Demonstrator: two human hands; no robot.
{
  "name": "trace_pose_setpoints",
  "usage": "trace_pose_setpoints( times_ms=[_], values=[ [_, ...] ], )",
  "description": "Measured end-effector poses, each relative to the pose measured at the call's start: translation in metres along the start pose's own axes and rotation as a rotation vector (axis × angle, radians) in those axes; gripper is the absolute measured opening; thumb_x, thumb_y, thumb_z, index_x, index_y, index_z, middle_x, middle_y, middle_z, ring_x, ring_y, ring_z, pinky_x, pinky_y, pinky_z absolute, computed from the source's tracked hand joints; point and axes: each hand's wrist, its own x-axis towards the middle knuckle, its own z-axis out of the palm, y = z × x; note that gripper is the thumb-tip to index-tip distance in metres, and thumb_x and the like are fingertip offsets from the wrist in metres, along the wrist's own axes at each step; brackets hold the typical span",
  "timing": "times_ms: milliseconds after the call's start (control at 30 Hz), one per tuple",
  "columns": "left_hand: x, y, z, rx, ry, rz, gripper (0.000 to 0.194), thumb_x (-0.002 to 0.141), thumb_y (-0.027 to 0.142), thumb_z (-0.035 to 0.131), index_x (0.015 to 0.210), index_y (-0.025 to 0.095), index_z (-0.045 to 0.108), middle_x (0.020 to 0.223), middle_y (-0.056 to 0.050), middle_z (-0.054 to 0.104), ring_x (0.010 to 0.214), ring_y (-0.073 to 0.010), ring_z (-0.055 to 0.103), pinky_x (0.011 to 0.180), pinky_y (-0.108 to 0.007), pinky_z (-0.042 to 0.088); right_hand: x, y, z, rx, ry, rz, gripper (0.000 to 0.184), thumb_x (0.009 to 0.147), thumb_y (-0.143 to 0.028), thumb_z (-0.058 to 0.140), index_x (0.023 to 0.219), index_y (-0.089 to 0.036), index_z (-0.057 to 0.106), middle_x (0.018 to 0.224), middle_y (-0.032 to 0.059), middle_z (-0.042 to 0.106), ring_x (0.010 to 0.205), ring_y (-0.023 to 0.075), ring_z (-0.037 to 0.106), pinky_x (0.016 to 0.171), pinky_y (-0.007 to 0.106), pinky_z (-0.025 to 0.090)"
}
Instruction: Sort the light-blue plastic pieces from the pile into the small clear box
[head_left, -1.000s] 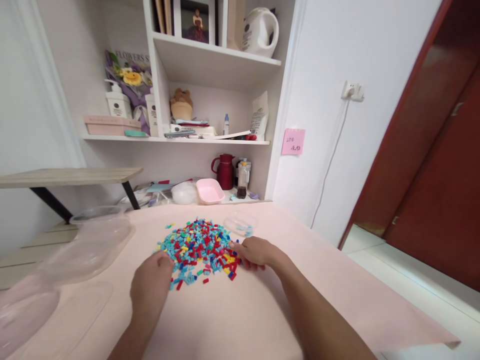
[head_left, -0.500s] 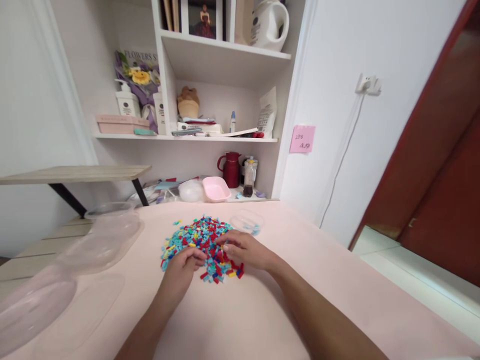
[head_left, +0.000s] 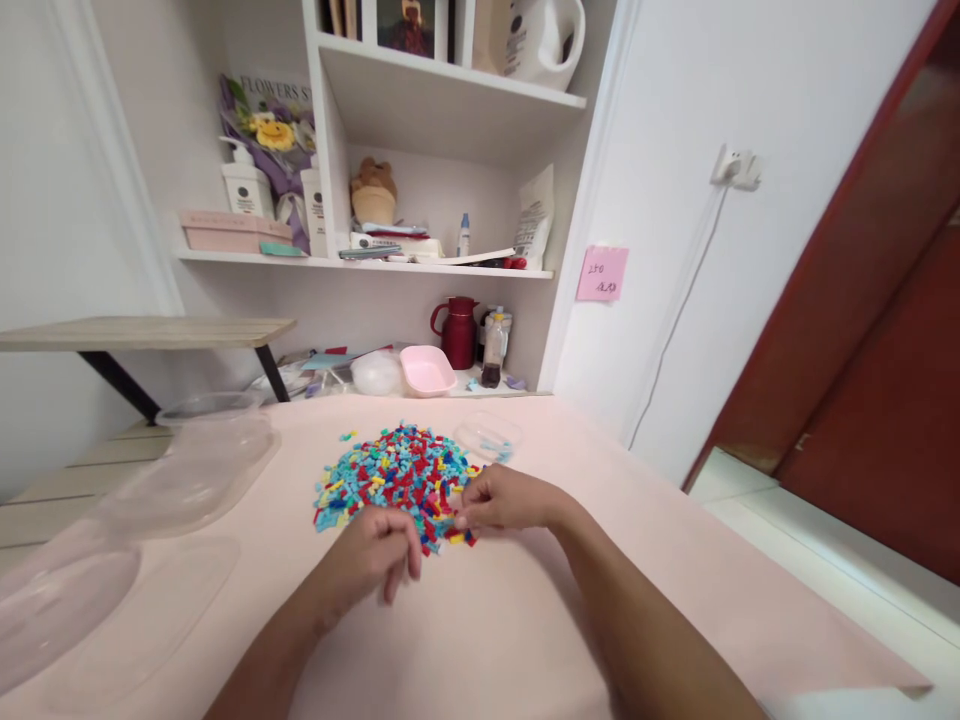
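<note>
A heap of small building bricks (head_left: 401,470), mostly light blue and red with some yellow, green and dark blue, lies in the middle of the pink-covered table (head_left: 450,640). My left hand (head_left: 375,553) hovers at the heap's near edge, palm down, its fingers loosely bent and apart with nothing visible in them. At the heap's right edge is my right hand (head_left: 504,498), thumb and fingers curled together against the bricks. Whatever its fingertips may hold is too small to make out. Behind that hand sits a clear shallow container (head_left: 480,428) with a few light blue bricks in it.
Clear plastic tubs (head_left: 187,480) and a clear lid (head_left: 150,620) lie along the table's left side. Toward the back are a pink basin (head_left: 427,372), a red jug (head_left: 459,335) and a bottle (head_left: 493,350). A wooden-topped stand (head_left: 150,335) rises at the left.
My left hand went from the heap's left side in toward the middle, then back toward me. My right hand reached over the heap and drew back to its right edge. The camera view shifted slightly.
</note>
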Motion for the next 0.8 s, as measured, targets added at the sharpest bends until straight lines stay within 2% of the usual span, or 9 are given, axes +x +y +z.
trace_pose_setpoints(
  times_ms=[67,133,200,267,333,400,500,600,800],
  values=[
    [-0.001,0.000,0.006,0.052,-0.144,-0.028,0.019,0.058,0.020,0.045,0.051,0.019,0.063,0.034,0.004,0.050,0.032,-0.0117,0.046,0.042,-0.023,0.031,-0.005,0.000,-0.003,0.015,-0.159,0.113,0.033,0.079,-0.048,0.068,0.076,-0.015,0.070,0.054,-0.0030,0.057,0.046,0.0081,0.049,0.044,0.019,0.038],
    [0.001,-0.002,0.008,0.104,-0.164,-0.022,0.023,0.060,0.019,0.044,0.054,0.019,0.066,0.036,0.004,0.052,0.035,-0.0118,0.048,0.042,-0.022,0.031,-0.004,0.002,-0.002,0.015,-0.198,0.115,0.032,0.079,-0.047,0.068,0.081,-0.015,0.071,0.057,-0.0028,0.059,0.047,0.0086,0.052,0.047,0.020,0.042],
    [0.004,-0.006,0.007,0.157,-0.094,0.019,0.027,0.066,0.019,0.042,0.061,0.019,0.068,0.043,0.003,0.055,0.042,-0.0123,0.050,0.046,-0.022,0.033,0.002,0.004,0.002,-0.033,-0.120,-0.016,0.027,0.081,-0.042,0.068,0.084,-0.015,0.072,0.067,-0.0005,0.064,0.058,0.0104,0.058,0.057,0.021,0.046],
    [0.007,-0.008,0.005,0.210,-0.017,0.089,0.028,0.069,0.019,0.043,0.067,0.020,0.070,0.059,0.001,0.063,0.056,-0.0138,0.056,0.054,-0.024,0.039,0.010,0.005,0.007,-0.125,-0.018,-0.215,0.022,0.083,-0.036,0.066,0.091,-0.017,0.073,0.083,0.0026,0.068,0.075,0.0135,0.062,0.070,0.023,0.048],
    [0.010,-0.010,0.002,0.250,0.017,0.169,0.028,0.071,0.018,0.044,0.071,0.022,0.072,0.078,-0.002,0.069,0.072,-0.0166,0.060,0.068,-0.028,0.044,0.017,0.006,0.012,-0.198,0.053,-0.394,0.023,0.086,-0.031,0.064,0.103,-0.019,0.072,0.098,0.0057,0.069,0.091,0.0165,0.061,0.083,0.027,0.047],
    [0.011,-0.011,0.001,0.269,0.013,0.244,0.030,0.074,0.017,0.044,0.076,0.023,0.073,0.092,-0.004,0.069,0.090,-0.0192,0.062,0.084,-0.031,0.045,0.021,0.006,0.014,-0.213,0.110,-0.490,0.028,0.088,-0.030,0.061,0.113,-0.019,0.068,0.107,0.0077,0.067,0.098,0.0179,0.060,0.090,0.030,0.046],
    [0.012,-0.014,0.002,0.279,0.000,0.312,0.034,0.077,0.015,0.042,0.086,0.025,0.074,0.110,-0.005,0.066,0.111,-0.0211,0.057,0.101,-0.035,0.040,0.021,0.005,0.013,-0.169,0.200,-0.524,0.031,0.092,-0.032,0.057,0.119,-0.021,0.065,0.115,0.0079,0.065,0.105,0.0189,0.059,0.095,0.033,0.044],
    [0.012,-0.016,0.004,0.306,0.004,0.331,0.038,0.076,0.013,0.042,0.092,0.026,0.073,0.130,-0.005,0.059,0.128,-0.0232,0.048,0.109,-0.039,0.035,0.018,0.002,0.009,-0.117,0.307,-0.528,0.030,0.093,-0.035,0.056,0.119,-0.022,0.065,0.119,0.0071,0.065,0.111,0.0204,0.057,0.098,0.035,0.043],
    [0.012,-0.011,-0.001,0.274,0.149,0.345,0.035,0.078,0.019,0.044,0.097,0.025,0.072,0.136,-0.006,0.055,0.133,-0.0265,0.044,0.113,-0.046,0.032,0.018,0.001,0.008,0.054,0.570,-0.404,0.025,0.090,-0.034,0.058,0.107,-0.020,0.070,0.107,0.0071,0.068,0.094,0.0190,0.063,0.085,0.033,0.049]
  ],
)
